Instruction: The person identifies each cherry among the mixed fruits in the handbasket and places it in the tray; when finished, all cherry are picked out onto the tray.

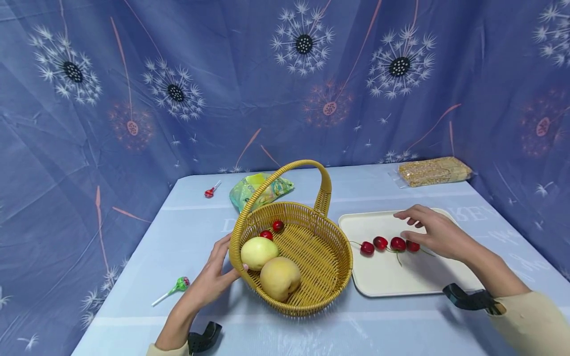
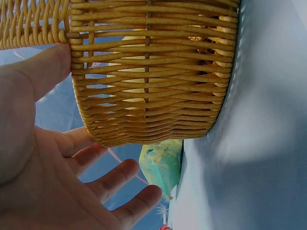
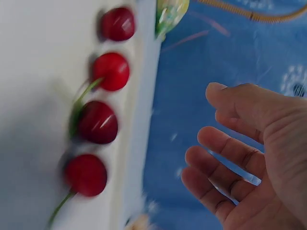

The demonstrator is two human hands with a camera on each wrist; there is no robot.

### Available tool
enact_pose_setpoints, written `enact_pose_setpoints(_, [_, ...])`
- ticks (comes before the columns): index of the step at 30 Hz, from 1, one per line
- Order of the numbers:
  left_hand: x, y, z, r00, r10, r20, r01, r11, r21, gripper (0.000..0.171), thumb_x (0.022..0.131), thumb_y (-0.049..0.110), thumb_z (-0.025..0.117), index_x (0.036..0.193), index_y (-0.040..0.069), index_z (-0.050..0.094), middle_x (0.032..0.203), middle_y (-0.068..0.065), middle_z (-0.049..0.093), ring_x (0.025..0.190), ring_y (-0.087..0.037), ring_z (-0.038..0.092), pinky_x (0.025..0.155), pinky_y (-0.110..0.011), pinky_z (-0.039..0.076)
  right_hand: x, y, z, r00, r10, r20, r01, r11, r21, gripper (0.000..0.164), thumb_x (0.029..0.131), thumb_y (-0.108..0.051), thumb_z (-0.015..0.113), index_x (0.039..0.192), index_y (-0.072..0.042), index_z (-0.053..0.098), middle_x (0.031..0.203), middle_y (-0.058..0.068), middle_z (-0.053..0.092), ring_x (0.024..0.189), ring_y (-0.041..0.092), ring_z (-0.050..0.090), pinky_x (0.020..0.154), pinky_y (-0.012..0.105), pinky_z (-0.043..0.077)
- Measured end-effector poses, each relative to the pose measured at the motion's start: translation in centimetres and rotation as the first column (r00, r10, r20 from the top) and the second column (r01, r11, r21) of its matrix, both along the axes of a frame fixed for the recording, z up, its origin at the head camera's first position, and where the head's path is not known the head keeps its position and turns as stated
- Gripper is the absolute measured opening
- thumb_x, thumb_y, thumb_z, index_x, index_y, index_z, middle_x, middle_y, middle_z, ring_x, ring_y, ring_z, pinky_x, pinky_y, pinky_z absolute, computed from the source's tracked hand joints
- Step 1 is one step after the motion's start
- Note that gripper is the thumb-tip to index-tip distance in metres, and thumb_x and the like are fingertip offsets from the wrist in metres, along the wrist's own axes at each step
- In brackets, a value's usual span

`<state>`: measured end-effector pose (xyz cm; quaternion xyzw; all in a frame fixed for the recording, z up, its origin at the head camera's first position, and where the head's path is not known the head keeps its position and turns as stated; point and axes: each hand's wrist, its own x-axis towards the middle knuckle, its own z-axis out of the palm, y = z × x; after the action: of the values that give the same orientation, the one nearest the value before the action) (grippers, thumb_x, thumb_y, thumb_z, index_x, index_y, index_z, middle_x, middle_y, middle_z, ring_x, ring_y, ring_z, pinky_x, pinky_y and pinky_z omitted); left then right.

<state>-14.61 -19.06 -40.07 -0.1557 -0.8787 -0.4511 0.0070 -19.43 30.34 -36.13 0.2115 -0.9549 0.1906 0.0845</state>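
Note:
A yellow wicker basket with a tall handle stands mid-table. It holds a round yellow fruit with a crease like a peach, a smooth pale green-yellow fruit and two red cherries. My left hand grips the basket's left rim beside the handle, thumb on the rim; in the left wrist view its outer fingers spread free of the wicker. To the right, several cherries lie in a row on a white tray. Over them hovers my right hand, fingers loosely bent around nothing.
Behind the basket lies a green plastic bag. A red lollipop is at the back left, a green lollipop left of my left hand. At the back right sits a clear-wrapped tan snack pack. A blue dandelion-print curtain hangs behind.

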Motion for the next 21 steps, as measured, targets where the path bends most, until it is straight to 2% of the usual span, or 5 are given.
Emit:
enact_pose_setpoints(7, [0.1, 0.1, 0.0, 1.0, -0.001, -0.004, 0.001, 1.0, -0.001, 0.065, 0.09, 0.029, 0.063, 0.146, 0.025, 0.03, 0.155, -0.008, 0.018, 0.145, -0.038, 0.013, 0.105, -0.071, 0.019, -0.3, -4.6, 2.0, 0.987, 0.137, -0.086, -0.138, 0.99, -0.001, 0.037, 0.083, -0.018, 0.072, 0.119, -0.016, 0.062, 0.109, 0.001, 0.062, 0.092, 0.016, 0.06, 0.073, 0.033, 0.05])
enact_pose_setpoints(15, [0.1, 0.1, 0.0, 1.0, -0.002, -0.012, 0.002, 1.0, -0.005, 0.067, 0.09, 0.028, 0.063, 0.147, 0.027, 0.028, 0.155, -0.009, 0.018, 0.144, -0.038, 0.015, 0.105, -0.071, 0.021, -0.6, -9.4, 3.6, 0.974, 0.226, -0.02, -0.226, 0.974, 0.017, 0.036, 0.087, -0.025, 0.068, 0.121, -0.02, 0.061, 0.112, -0.003, 0.061, 0.099, 0.014, 0.057, 0.078, 0.036, 0.049])
enact_pose_setpoints(21, [0.1, 0.0, 0.0, 1.0, -0.001, -0.013, 0.001, 1.0, -0.002, 0.064, 0.09, 0.029, 0.063, 0.145, 0.028, 0.031, 0.155, -0.008, 0.018, 0.144, -0.038, 0.014, 0.105, -0.071, 0.02, -1.2, -12.5, 4.2, 0.948, 0.313, -0.052, -0.311, 0.95, 0.044, 0.038, 0.086, -0.028, 0.069, 0.122, -0.018, 0.062, 0.113, -0.004, 0.06, 0.102, 0.013, 0.055, 0.08, 0.036, 0.049])
